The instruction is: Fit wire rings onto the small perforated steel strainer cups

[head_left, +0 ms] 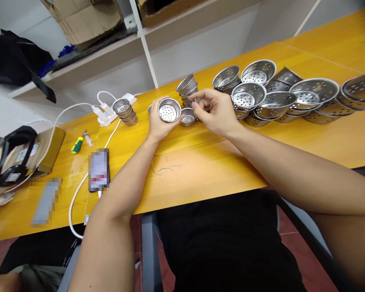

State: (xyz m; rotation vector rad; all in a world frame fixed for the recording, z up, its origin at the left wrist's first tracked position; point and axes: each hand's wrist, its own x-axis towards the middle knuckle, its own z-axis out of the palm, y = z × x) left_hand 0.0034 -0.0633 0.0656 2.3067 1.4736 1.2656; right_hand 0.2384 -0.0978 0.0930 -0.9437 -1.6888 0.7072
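Note:
My left hand [159, 125] is wrapped around a small perforated metal cup [169, 110], its open top tilted toward me. Just right of it, my right hand [214, 109] is closed in a pinch on a thin curved wire [191, 100], whose far end is hard to make out. Behind my hands stands a stack of similar cups [187, 84], and another perforated cup [188, 117] sits low between them, partly covered. Several loose bent wires [169, 167] lie on the yellow table [200, 172] below my left hand.
Many stacked perforated metal cups [314, 91] crowd the right side. At left are a short cup stack [126, 111], a white power strip [108, 118], a phone [99, 170] with its cable, a green-yellow screwdriver [77, 145] and headphones [16, 156]. Another person is partly visible at lower left.

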